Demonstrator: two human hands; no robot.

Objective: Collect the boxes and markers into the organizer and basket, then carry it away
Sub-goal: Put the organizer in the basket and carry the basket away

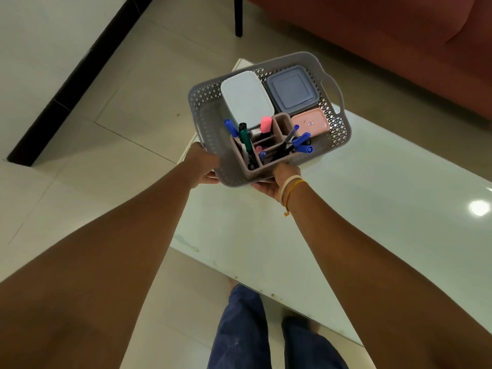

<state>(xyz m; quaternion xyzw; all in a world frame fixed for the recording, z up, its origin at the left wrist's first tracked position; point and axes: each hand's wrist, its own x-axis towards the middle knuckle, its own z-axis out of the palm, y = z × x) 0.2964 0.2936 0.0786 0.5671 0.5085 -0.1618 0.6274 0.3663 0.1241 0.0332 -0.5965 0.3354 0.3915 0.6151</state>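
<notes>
Both hands grip the near end of the grey basket [202,113]: my left hand [203,166] clamps its near-left corner, my right hand [274,182] its near edge. I hold it above the white table [372,209]. Inside stand the organizer [282,123] with markers [243,139] and three lidded boxes [246,97].

home living room, red sofa [386,27], glossy white table [372,209], tiled floor [93,129]
</notes>
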